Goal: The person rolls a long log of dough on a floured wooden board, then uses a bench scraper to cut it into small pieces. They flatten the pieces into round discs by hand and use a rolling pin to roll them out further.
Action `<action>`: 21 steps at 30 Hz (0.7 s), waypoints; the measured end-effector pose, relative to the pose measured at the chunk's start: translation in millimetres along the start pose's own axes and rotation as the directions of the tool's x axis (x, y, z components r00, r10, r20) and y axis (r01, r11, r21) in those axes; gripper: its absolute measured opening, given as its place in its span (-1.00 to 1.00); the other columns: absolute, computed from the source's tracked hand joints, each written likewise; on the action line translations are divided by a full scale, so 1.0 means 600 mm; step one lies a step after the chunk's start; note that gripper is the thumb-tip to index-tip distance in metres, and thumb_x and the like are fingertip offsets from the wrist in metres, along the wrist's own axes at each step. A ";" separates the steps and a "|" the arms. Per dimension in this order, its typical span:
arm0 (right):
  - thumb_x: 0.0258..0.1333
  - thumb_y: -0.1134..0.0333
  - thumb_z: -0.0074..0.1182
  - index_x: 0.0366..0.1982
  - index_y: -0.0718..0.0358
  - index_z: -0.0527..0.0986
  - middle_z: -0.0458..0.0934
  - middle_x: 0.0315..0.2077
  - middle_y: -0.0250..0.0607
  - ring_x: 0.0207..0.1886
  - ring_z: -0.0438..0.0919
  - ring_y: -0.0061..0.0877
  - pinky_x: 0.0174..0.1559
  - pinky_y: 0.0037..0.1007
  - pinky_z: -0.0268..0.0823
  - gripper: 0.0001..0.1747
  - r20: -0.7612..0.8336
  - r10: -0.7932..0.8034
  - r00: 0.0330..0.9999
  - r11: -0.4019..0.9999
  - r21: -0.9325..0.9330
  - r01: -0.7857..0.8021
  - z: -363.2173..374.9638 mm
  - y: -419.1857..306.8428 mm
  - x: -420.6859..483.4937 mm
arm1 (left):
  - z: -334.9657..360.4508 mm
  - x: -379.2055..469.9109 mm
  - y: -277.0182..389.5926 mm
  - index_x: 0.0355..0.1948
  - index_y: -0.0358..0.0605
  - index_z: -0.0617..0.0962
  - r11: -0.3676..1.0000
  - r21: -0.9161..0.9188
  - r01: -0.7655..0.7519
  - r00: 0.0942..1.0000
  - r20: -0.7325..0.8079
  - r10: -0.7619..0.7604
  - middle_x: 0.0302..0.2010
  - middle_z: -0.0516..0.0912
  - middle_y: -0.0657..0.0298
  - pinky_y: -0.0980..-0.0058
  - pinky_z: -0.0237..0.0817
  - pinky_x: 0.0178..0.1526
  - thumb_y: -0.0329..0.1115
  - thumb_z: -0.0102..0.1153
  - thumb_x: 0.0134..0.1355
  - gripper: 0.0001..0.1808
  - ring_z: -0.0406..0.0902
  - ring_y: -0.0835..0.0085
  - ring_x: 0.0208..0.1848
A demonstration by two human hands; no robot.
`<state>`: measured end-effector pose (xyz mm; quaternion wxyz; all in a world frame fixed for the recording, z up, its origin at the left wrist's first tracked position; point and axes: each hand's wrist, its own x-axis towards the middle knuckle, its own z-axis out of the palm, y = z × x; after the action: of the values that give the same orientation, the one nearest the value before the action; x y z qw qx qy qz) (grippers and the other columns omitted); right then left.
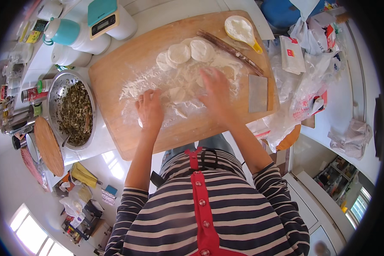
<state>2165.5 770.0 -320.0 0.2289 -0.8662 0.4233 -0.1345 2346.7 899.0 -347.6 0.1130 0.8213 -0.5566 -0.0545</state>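
My left hand (149, 108) rests over the floured wooden board (115, 68), fingers curled; a bit of white dough shows at its left edge, and whether it holds any is hidden. To its right lies a small piece of dough (178, 94). My right hand (216, 92) is blurred above the board, fingers spread, close to another pale dough piece (200, 81). Flattened dough rounds (179, 53) lie overlapping beyond both hands. A flour-dusted wooden rolling pin (230, 51) lies slantwise at the upper right, near a yellow-handled scoop of flour (240, 28). A metal dough scraper (258, 93) lies at the right.
A steel bowl of chopped filling (75, 112) with a utensil stands left of the board. A kitchen scale (103, 19) and white canisters (71, 55) stand at the upper left. Plastic bags (302, 99) crowd the right side. A round wooden lid (49, 146) leans at the lower left.
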 end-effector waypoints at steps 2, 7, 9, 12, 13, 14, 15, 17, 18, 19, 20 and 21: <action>-0.44 0.34 0.43 0.17 0.17 0.29 0.24 0.10 -0.08 0.16 0.25 -0.15 0.16 -0.20 0.16 -0.03 0.012 0.141 0.990 0.990 0.031 -0.141 -0.019 0.028 0.000 | -0.020 0.001 0.007 0.10 -0.05 0.44 0.989 0.148 0.026 0.997 -0.072 -0.016 -0.02 0.43 0.20 0.19 0.18 0.07 -0.48 0.19 -0.08 -0.39 0.38 0.20 -0.01; -0.40 0.33 0.41 0.16 0.17 0.30 0.29 0.01 -0.07 0.09 0.32 -0.17 0.03 -0.30 0.29 -0.08 0.071 0.017 0.997 0.995 0.098 -0.024 -0.002 0.051 0.013 | -0.026 0.013 0.088 0.10 -0.20 0.41 0.981 -0.192 0.011 1.000 0.009 -0.010 0.00 0.39 0.11 0.19 0.22 0.03 -0.37 0.32 -0.14 -0.31 0.32 0.12 0.04; -0.38 0.31 0.40 0.14 0.16 0.31 0.32 -0.03 -0.09 0.05 0.35 -0.18 -0.01 -0.29 0.31 -0.11 0.082 -0.007 0.997 0.998 0.065 0.002 0.006 0.058 0.015 | 0.002 0.018 0.094 0.12 -0.25 0.38 0.965 -0.261 0.028 0.999 0.038 -0.019 0.01 0.36 0.06 0.18 0.24 0.02 -0.30 0.42 -0.20 -0.20 0.31 0.05 0.03; -0.35 0.29 0.39 0.09 0.15 0.36 0.36 -0.09 -0.13 -0.01 0.39 -0.19 -0.05 -0.26 0.33 -0.18 0.087 0.000 0.996 1.000 0.011 -0.001 0.004 0.062 0.015 | 0.029 0.020 0.080 0.12 -0.26 0.38 0.927 -0.373 -0.044 0.999 -0.010 0.043 0.02 0.34 0.05 0.19 0.26 0.00 -0.35 0.43 -0.22 -0.19 0.31 0.04 0.02; -0.34 0.29 0.39 0.07 0.15 0.38 0.37 -0.12 -0.15 -0.02 0.39 -0.20 -0.06 -0.25 0.33 -0.21 0.083 0.017 0.996 0.999 -0.028 -0.015 -0.005 0.057 0.011 | 0.027 0.019 0.078 0.13 -0.26 0.37 0.924 -0.377 -0.058 0.998 -0.008 0.059 0.01 0.34 0.05 0.19 0.26 0.00 -0.38 0.42 -0.22 -0.20 0.31 0.04 0.01; -0.33 0.29 0.39 0.05 0.14 0.39 0.39 -0.14 -0.16 -0.03 0.40 -0.20 -0.07 -0.25 0.33 -0.24 0.078 0.034 0.996 0.997 -0.067 -0.028 -0.012 0.051 0.008 | 0.023 0.017 0.076 0.13 -0.26 0.37 0.922 -0.381 -0.072 0.997 -0.006 0.076 -0.01 0.35 0.05 0.20 0.26 0.00 -0.40 0.41 -0.22 -0.20 0.32 0.04 0.01; -0.32 0.30 0.38 0.03 0.14 0.41 0.39 -0.15 -0.16 -0.03 0.40 -0.21 -0.08 -0.25 0.34 -0.27 0.092 0.024 0.995 0.999 -0.045 -0.020 -0.018 0.047 0.007 | 0.015 0.018 0.078 0.13 -0.26 0.37 0.919 -0.385 -0.089 0.995 -0.004 0.095 -0.02 0.36 0.05 0.20 0.26 0.00 -0.42 0.41 -0.22 -0.20 0.32 0.04 0.00; -0.30 0.31 0.37 0.00 0.13 0.44 0.39 -0.17 -0.16 -0.03 0.40 -0.22 -0.09 -0.25 0.34 -0.33 0.119 0.004 0.993 1.000 0.001 -0.004 -0.022 0.039 0.006 | 0.001 0.020 0.091 0.13 -0.26 0.38 0.933 -0.355 -0.063 0.998 -0.021 0.059 -0.04 0.37 0.05 0.20 0.26 0.00 -0.46 0.38 -0.21 -0.22 0.32 0.04 -0.01; -0.31 0.33 0.37 -0.01 0.12 0.44 0.38 -0.18 -0.16 -0.05 0.41 -0.22 -0.10 -0.24 0.35 -0.33 0.118 -0.014 0.993 1.000 0.015 0.013 -0.018 0.041 0.007 | -0.003 0.021 0.096 0.13 -0.27 0.38 0.939 -0.340 -0.052 0.999 -0.031 0.044 -0.04 0.38 0.04 0.21 0.26 0.00 -0.48 0.36 -0.21 -0.23 0.32 0.03 -0.01; -0.32 0.35 0.36 -0.01 0.11 0.45 0.38 -0.18 -0.17 -0.06 0.41 -0.23 -0.11 -0.24 0.36 -0.34 0.117 -0.032 0.993 0.999 0.029 0.029 -0.010 0.044 0.009 | 0.000 0.022 0.096 0.14 -0.27 0.37 0.929 -0.361 -0.077 0.997 -0.015 0.077 -0.05 0.38 0.03 0.20 0.26 0.00 -0.48 0.36 -0.20 -0.22 0.32 0.03 0.00; -0.33 0.36 0.36 -0.02 0.09 0.45 0.38 -0.19 -0.17 -0.07 0.41 -0.23 -0.12 -0.24 0.37 -0.34 0.116 -0.050 0.992 0.998 0.043 0.046 -0.006 0.047 0.010 | 0.007 0.024 0.092 0.16 -0.27 0.36 0.918 -0.383 -0.101 0.994 0.001 0.110 -0.05 0.39 0.02 0.19 0.25 0.01 -0.49 0.36 -0.19 -0.21 0.32 0.03 0.01; -0.33 0.37 0.35 -0.01 0.08 0.45 0.37 -0.17 -0.16 -0.05 0.40 -0.23 -0.10 -0.23 0.36 -0.33 0.126 -0.043 0.991 0.998 0.050 0.036 -0.007 0.046 0.010 | 0.014 0.025 0.086 0.17 -0.27 0.35 0.907 -0.402 -0.122 0.990 0.016 0.140 -0.06 0.39 0.02 0.19 0.25 0.01 -0.49 0.36 -0.18 -0.21 0.31 0.02 0.01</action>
<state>2148.8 749.2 -330.4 0.2731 -0.8756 0.3873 -0.0934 2304.2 865.6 -342.4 0.2697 0.7402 -0.5897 -0.1776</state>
